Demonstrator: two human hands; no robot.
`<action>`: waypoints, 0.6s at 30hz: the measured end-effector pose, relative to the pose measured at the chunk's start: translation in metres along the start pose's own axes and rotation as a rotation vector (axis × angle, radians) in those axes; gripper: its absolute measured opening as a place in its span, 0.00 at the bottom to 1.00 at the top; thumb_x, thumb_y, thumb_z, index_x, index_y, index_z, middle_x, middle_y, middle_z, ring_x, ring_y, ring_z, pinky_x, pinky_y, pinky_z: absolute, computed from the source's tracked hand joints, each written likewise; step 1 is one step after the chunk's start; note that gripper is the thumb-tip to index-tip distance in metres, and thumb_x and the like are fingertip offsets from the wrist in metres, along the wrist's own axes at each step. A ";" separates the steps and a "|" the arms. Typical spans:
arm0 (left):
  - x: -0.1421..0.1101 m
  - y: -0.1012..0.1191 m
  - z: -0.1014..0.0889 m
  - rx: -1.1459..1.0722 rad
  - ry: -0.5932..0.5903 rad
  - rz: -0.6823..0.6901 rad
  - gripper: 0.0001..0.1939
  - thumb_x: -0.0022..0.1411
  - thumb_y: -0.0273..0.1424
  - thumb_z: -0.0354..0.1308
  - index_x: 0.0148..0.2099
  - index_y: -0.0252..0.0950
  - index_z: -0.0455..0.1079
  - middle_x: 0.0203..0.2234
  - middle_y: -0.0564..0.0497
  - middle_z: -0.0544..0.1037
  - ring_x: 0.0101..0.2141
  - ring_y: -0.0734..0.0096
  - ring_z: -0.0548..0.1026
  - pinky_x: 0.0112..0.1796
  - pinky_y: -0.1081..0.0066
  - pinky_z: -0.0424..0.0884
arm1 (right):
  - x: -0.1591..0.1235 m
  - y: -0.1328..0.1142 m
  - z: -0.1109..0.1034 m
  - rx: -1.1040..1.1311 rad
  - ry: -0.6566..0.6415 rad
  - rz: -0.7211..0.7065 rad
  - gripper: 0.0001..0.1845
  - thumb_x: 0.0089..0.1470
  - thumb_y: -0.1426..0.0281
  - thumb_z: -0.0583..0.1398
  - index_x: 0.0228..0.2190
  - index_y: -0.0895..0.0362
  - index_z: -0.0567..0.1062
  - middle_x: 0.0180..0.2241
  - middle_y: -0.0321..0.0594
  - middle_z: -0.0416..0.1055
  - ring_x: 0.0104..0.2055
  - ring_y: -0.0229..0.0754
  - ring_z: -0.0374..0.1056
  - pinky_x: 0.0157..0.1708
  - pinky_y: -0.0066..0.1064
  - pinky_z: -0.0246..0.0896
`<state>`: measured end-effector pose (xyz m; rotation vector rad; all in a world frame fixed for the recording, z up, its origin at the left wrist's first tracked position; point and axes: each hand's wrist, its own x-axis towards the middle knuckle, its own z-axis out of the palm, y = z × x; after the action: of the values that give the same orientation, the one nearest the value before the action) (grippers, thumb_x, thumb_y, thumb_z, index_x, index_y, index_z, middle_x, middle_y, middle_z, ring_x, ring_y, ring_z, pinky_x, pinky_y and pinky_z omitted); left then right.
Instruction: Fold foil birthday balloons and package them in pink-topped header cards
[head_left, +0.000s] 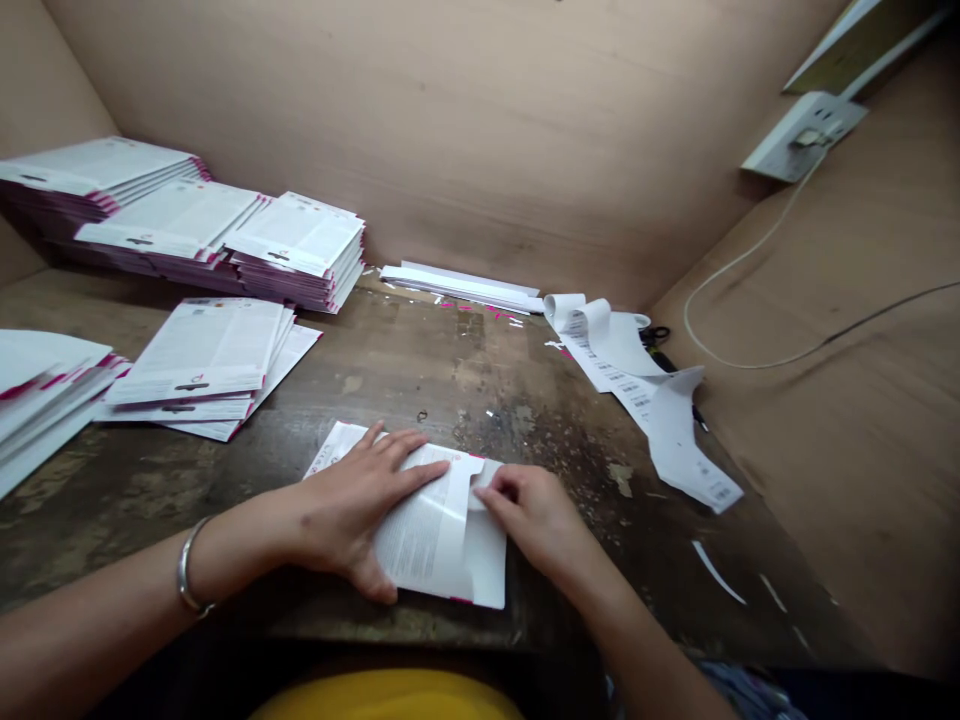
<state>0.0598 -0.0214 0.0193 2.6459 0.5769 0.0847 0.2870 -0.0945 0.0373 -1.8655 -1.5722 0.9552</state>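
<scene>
A white printed packaging sleeve (pixel 431 540) lies flat near the front edge of the worn wooden table (pixel 465 380). My left hand (pixel 360 505) rests flat on its left half with fingers stretched out, pressing it down. My right hand (pixel 532 515) has its fingers curled at the sleeve's top right corner, pinching a small white flap or tab there. A metal bangle sits on my left wrist.
Stacks of white and magenta sleeves (pixel 296 245) stand at the back left, with looser piles (pixel 206 360) nearer and at the far left edge. A barcode label strip (pixel 645 385) curls at the right. Plywood walls enclose the table; a wall socket (pixel 802 135) and cable hang at the right.
</scene>
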 end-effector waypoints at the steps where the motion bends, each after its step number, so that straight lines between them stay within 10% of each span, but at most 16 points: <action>1: -0.003 -0.001 -0.003 0.000 -0.038 0.009 0.60 0.33 0.52 0.68 0.66 0.44 0.47 0.64 0.37 0.49 0.62 0.34 0.46 0.57 0.37 0.38 | -0.002 0.005 -0.004 -0.084 0.055 -0.075 0.09 0.51 0.70 0.57 0.28 0.57 0.78 0.30 0.42 0.75 0.35 0.45 0.69 0.37 0.35 0.64; 6: -0.017 -0.003 -0.013 0.009 -0.108 0.007 0.29 0.60 0.37 0.54 0.63 0.54 0.54 0.64 0.50 0.52 0.63 0.47 0.45 0.58 0.39 0.39 | -0.021 0.029 0.015 -0.539 0.002 -0.476 0.23 0.58 0.74 0.52 0.55 0.54 0.67 0.60 0.45 0.59 0.63 0.53 0.49 0.58 0.52 0.49; 11: -0.020 -0.001 0.004 0.017 -0.003 -0.109 0.38 0.58 0.51 0.53 0.66 0.47 0.46 0.65 0.45 0.50 0.64 0.46 0.43 0.58 0.39 0.36 | -0.037 0.010 0.039 -0.668 0.135 -0.488 0.18 0.58 0.75 0.51 0.48 0.62 0.73 0.50 0.54 0.70 0.51 0.56 0.65 0.50 0.53 0.60; 18: -0.018 -0.012 0.004 0.021 -0.018 -0.047 0.25 0.65 0.37 0.50 0.63 0.53 0.54 0.65 0.53 0.52 0.64 0.51 0.43 0.58 0.41 0.37 | -0.017 0.008 0.029 -0.538 0.028 -0.641 0.15 0.60 0.72 0.53 0.46 0.57 0.74 0.52 0.45 0.69 0.55 0.48 0.61 0.54 0.40 0.60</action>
<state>0.0396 -0.0207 0.0114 2.6489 0.6369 0.0414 0.2683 -0.1145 0.0166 -1.4757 -2.3601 0.2300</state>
